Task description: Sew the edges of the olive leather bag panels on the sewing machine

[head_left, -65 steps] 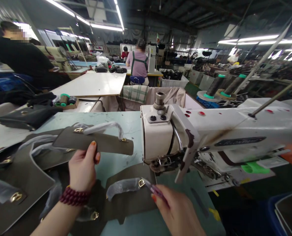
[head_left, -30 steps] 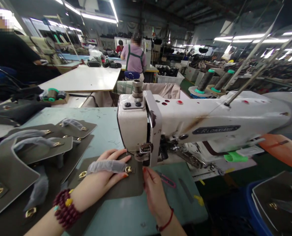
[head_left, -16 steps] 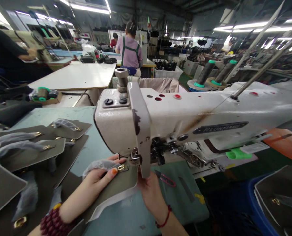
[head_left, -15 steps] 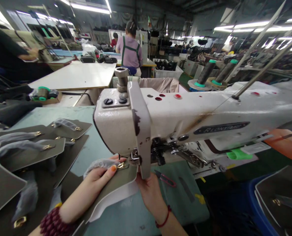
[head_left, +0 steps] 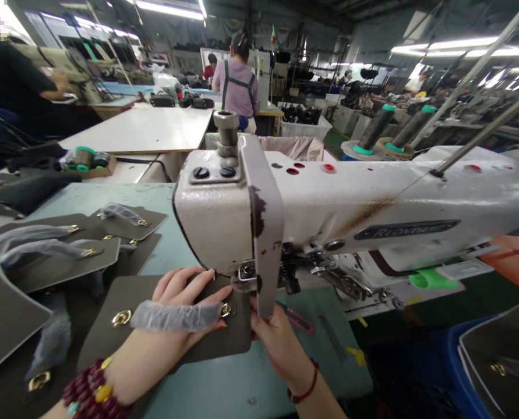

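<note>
A flat grey-brown bag panel (head_left: 106, 343) lies under the head of a white sewing machine (head_left: 218, 215). Across it runs a plastic-wrapped handle (head_left: 172, 316) with gold metal fittings at both ends. My left hand (head_left: 180, 294) is slipped beneath this handle, fingers spread flat on the panel close to the needle area. At the panel's right edge my right hand (head_left: 281, 343) grips the border between thumb and fingers. The machine's front lever (head_left: 265, 233) partly hides those fingertips.
More panels with wrapped handles (head_left: 58, 253) are piled at left. Pink-handled thread snips (head_left: 300, 319) lie right of my right hand. A blue bin (head_left: 449, 349) holding panels stands at lower right. Thread spools (head_left: 375, 131) rise behind the machine. Co-workers (head_left: 237, 81) are farther off.
The panel has turned and now lies flat, its pale underside out of sight. My left hand has gone from pressing beside the handle to lying under it, fingers spread. The right hand stays at the edge.
</note>
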`<state>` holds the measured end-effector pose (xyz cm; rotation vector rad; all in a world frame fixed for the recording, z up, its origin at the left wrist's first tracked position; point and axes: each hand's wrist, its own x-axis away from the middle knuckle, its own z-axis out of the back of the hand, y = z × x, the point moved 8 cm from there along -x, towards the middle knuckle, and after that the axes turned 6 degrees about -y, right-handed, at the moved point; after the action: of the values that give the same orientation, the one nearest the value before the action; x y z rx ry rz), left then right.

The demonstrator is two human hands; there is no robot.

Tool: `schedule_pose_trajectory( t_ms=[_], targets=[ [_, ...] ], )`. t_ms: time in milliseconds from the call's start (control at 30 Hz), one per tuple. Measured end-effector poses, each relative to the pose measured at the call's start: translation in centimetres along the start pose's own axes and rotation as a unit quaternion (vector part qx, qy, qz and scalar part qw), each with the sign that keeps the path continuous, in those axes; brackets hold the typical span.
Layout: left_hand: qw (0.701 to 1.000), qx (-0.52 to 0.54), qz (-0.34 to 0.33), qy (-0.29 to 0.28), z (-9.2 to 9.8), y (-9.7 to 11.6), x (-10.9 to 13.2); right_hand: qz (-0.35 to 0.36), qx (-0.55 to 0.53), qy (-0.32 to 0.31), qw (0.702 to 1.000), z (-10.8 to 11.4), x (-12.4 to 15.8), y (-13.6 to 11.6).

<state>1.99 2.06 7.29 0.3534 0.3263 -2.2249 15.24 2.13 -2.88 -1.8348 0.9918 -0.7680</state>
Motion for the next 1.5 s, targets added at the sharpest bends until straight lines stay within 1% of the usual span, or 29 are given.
schedule_pose_trajectory(
  t_ms=[33,100,133,200,267,300,367,500,600,700,800,900,967,1100,1300,1500],
  targets=[
    [1.000,-0.002,-0.001,-0.001,0.0,0.1,0.0,-0.018,-0.026,0.003,1.000,0.0,0.2,0.3],
    [1.000,-0.007,-0.003,-0.003,-0.1,0.2,0.1,-0.028,-0.046,0.033,0.998,0.3,0.5,0.4],
    [1.000,-0.010,-0.002,-0.006,-0.2,0.2,0.2,-0.021,-0.026,0.053,0.998,0.4,0.5,0.1],
    [1.000,-0.015,0.002,-0.009,-0.4,0.2,0.3,0.007,0.067,0.091,0.994,0.5,0.6,-0.9],
    [1.000,-0.018,0.009,-0.015,-0.5,0.3,0.4,0.035,0.160,0.121,0.979,0.3,0.6,-1.8],
    [1.000,-0.018,0.013,-0.017,-0.5,0.3,0.4,0.043,0.186,0.132,0.973,0.2,0.6,-2.0],
    [1.000,-0.012,0.020,-0.019,-0.4,0.4,0.4,0.045,0.194,0.148,0.969,0.2,0.6,-1.9],
    [0.999,0.000,0.036,-0.015,-0.4,0.5,0.4,0.026,0.177,0.149,0.973,0.4,0.7,-0.8],
    [0.999,0.006,0.035,-0.013,-0.6,0.6,0.5,0.018,0.187,0.152,0.970,0.6,0.7,-0.6],
    [0.999,0.008,0.041,-0.015,-0.6,0.4,0.3,0.023,0.205,0.162,0.965,0.7,0.6,-0.9],
    [0.999,0.012,0.043,-0.009,-0.1,0.2,-0.4,0.032,0.214,0.174,0.961,0.9,0.3,-1.4],
    [0.999,0.029,0.039,-0.004,0.4,0.1,-0.9,0.025,0.224,0.178,0.958,1.0,-0.1,-1.7],
    [0.998,0.040,0.048,-0.006,0.5,-0.1,-0.9,0.022,0.233,0.176,0.956,0.9,-0.3,-1.9],
    [0.996,0.063,0.065,-0.019,0.1,-0.4,-0.6,0.020,0.249,0.172,0.953,0.8,-0.2,-2.2],
    [0.996,0.060,0.066,-0.017,-0.4,-0.6,-0.5,0.030,0.263,0.184,0.947,0.8,-0.1,-2.8],
    [0.996,0.053,0.070,-0.035,-1.6,-0.9,-0.1,0.029,0.260,0.181,0.948,0.8,-0.1,-2.7]
  ],
)
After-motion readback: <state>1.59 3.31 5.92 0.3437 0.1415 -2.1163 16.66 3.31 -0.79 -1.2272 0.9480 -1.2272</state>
